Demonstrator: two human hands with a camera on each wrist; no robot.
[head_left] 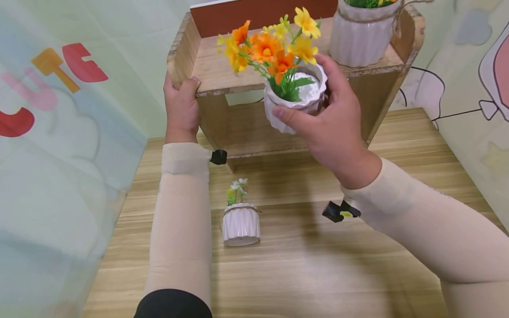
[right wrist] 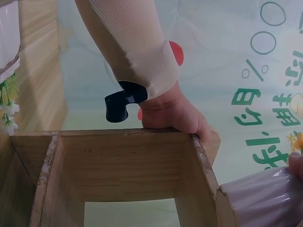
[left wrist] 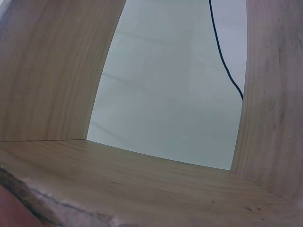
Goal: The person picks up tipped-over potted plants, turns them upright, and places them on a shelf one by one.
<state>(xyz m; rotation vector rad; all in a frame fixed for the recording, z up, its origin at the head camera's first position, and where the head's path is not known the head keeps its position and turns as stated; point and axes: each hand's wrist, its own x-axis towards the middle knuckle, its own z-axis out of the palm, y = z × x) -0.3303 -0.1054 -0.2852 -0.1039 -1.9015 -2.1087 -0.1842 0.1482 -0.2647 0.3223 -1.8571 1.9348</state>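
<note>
Two hands | right hand (head_left: pixel 334 128) fingers grip flowerpot (head_left: pixel 294 104) | left hand (head_left: pixel 180 108) clasps shelf (head_left: pixel 222 70) | "UTE"

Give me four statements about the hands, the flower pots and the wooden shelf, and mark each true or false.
1. The right hand holds the pot of orange and yellow flowers. True.
2. The left hand rests flat on the table. False: it grips the wooden shelf at its left end.
3. A small white pot stands on the table. True.
4. The shelf top bears nothing. False: a ribbed white pot stands on it.
</note>
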